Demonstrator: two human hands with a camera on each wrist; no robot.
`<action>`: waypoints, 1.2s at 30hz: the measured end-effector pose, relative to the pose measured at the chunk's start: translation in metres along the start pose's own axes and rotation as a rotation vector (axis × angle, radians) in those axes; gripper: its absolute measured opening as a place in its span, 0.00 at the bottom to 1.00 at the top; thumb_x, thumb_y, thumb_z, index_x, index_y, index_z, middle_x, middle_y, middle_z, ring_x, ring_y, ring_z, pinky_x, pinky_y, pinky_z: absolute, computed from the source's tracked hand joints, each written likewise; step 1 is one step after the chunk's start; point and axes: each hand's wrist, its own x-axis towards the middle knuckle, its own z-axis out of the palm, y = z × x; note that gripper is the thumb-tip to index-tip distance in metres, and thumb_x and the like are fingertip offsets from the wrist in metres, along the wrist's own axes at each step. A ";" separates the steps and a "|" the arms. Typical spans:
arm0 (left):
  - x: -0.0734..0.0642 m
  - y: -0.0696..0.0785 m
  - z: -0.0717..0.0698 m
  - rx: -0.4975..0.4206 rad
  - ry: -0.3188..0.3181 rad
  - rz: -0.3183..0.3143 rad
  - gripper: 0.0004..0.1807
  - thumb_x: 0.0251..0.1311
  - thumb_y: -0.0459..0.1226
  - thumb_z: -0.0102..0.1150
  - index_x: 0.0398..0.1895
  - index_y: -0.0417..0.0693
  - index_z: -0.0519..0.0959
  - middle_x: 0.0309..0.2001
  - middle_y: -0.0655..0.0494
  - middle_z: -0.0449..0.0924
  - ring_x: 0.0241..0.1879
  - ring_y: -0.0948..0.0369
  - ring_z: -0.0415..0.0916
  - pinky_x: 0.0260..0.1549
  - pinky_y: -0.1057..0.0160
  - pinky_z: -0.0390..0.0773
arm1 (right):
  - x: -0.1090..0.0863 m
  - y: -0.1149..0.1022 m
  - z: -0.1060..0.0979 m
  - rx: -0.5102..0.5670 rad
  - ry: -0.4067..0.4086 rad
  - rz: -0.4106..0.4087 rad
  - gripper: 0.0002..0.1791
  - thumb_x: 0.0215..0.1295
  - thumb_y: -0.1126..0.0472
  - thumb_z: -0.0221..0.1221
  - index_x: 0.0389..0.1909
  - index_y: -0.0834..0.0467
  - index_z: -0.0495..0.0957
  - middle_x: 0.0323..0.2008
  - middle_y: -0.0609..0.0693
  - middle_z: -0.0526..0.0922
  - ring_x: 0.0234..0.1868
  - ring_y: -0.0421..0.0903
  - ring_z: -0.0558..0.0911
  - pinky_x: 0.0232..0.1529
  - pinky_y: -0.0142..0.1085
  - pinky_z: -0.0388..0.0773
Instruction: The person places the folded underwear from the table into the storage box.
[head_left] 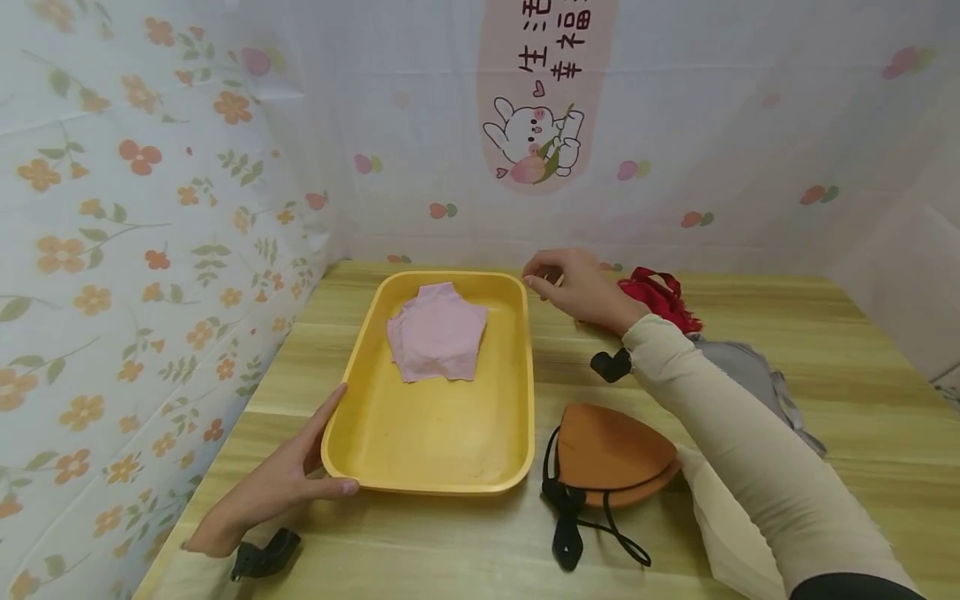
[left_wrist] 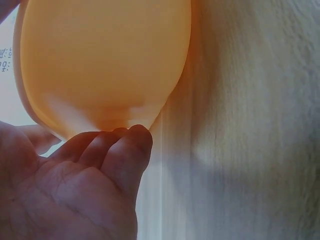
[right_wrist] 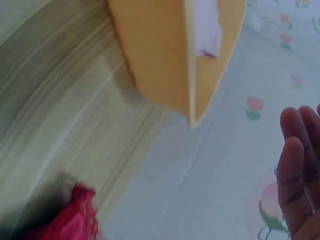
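Observation:
A yellow tray (head_left: 442,433) lies on the table, with a folded pink cloth (head_left: 438,332) toward its far left part. At the tray's near left corner is my left hand (head_left: 288,475), its thumb along the front wall and its fingers along the left side. In the left wrist view, the fingertips (left_wrist: 137,137) press against the tray's outer surface (left_wrist: 107,60). My right hand (head_left: 581,287) hovers beside the tray's far right corner, holding nothing. The right wrist view shows its fingers (right_wrist: 295,170) loosely bent, apart from the tray wall (right_wrist: 155,55).
Right of the tray lies an orange-brown folded piece (head_left: 611,450) with a black cord and toggle (head_left: 567,533). Behind the right forearm are a red fringed fabric item (head_left: 663,300) and a grey cloth item (head_left: 738,375). Pale fabric (head_left: 723,525) lies under that arm. Printed curtains (head_left: 405,108) border the table.

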 end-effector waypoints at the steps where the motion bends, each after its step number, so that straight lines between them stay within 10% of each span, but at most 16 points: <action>1: 0.000 0.000 0.000 -0.002 -0.001 0.001 0.61 0.61 0.34 0.68 0.82 0.61 0.31 0.81 0.36 0.28 0.73 0.49 0.56 0.60 0.81 0.66 | -0.003 0.004 -0.003 0.001 -0.003 0.004 0.09 0.72 0.59 0.58 0.44 0.57 0.85 0.36 0.52 0.88 0.33 0.47 0.84 0.38 0.34 0.80; 18: 0.001 0.002 0.000 0.018 0.002 -0.020 0.62 0.60 0.35 0.69 0.82 0.63 0.31 0.81 0.36 0.30 0.73 0.40 0.53 0.60 0.81 0.66 | -0.086 0.059 -0.058 -0.100 0.048 0.003 0.07 0.65 0.66 0.65 0.43 0.58 0.85 0.39 0.53 0.88 0.35 0.32 0.80 0.35 0.27 0.78; 29: -0.001 0.000 0.001 -0.002 -0.003 -0.024 0.61 0.61 0.35 0.68 0.82 0.61 0.31 0.81 0.36 0.29 0.74 0.39 0.52 0.60 0.81 0.65 | -0.145 0.104 -0.091 -0.133 0.063 0.221 0.12 0.66 0.63 0.65 0.48 0.61 0.83 0.42 0.57 0.86 0.37 0.18 0.73 0.33 0.24 0.77; 36: -0.001 0.000 -0.002 0.017 0.000 -0.027 0.61 0.60 0.35 0.69 0.82 0.64 0.31 0.81 0.35 0.30 0.73 0.39 0.53 0.60 0.81 0.65 | -0.183 0.137 -0.104 -0.130 0.106 0.327 0.16 0.66 0.60 0.66 0.51 0.61 0.82 0.38 0.22 0.78 0.37 0.15 0.72 0.33 0.19 0.72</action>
